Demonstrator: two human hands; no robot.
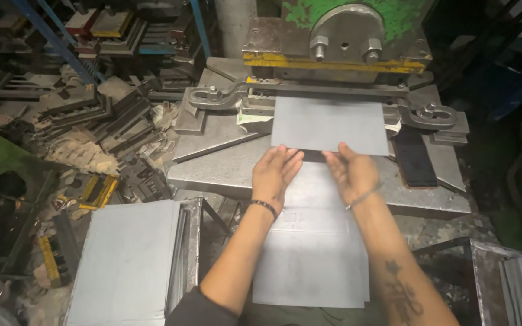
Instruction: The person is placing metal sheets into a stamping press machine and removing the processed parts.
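The left hand (pixel 276 172) and right hand (pixel 353 172), fingers flat and extended, are pressing the grey metal sheet (pixel 330 125) toward the press (pixel 339 57) at twelve o'clock, its far edge already under the tooling, while more sheets are waiting in a stack (pixel 129 259) at eight o'clock.

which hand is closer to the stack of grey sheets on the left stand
Left. The left hand is right of the sheet stack, above it in frame; the right hand lies farther right.

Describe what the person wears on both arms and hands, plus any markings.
Both forearms are bare, with no gloves. The left hand has a dark beaded bracelet at the wrist, and a dark sleeve edge shows near the elbow. The right hand has a thin metal bangle at the wrist, and the right forearm bears a dark tattoo.
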